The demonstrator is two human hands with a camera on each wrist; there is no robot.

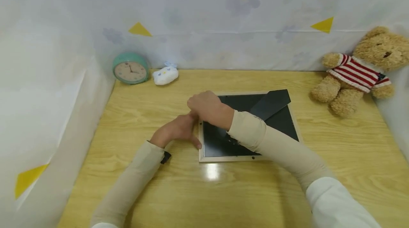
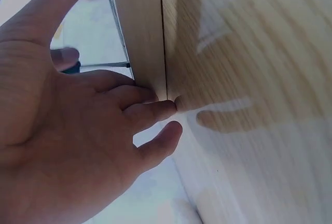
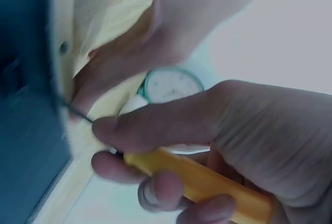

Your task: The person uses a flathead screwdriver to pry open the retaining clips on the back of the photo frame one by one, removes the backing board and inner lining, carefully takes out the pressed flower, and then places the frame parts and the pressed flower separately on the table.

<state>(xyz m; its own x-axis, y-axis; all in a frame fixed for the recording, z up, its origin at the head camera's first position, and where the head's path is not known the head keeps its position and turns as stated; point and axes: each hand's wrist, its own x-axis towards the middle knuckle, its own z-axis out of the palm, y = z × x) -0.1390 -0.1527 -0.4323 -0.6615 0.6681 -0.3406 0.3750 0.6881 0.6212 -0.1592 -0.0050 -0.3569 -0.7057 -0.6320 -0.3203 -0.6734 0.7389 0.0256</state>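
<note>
A picture frame (image 1: pixel 230 159) with a light wooden border lies face down, its black backing board (image 1: pixel 281 126) up and its black stand leg (image 1: pixel 273 103) slanting to the far right corner. My left hand (image 1: pixel 177 128) is at the frame's left side, fingers fairly straight and touching the wooden edge in the left wrist view. Over that same side, my right hand (image 1: pixel 207 105) grips a screwdriver with a yellow handle (image 3: pixel 202 181). Its thin dark shaft (image 3: pixel 78 111) points toward the frame's border in the right wrist view; the exact tip contact is blurred. In the head view the screwdriver is hidden.
A teal alarm clock (image 1: pixel 131 69) and a small white plush pouch (image 1: pixel 165 75) stand at the back left of the wooden table (image 1: pixel 204 199). At the back right sits a teddy bear (image 1: pixel 358 71) in a striped shirt. White cloth walls border the table.
</note>
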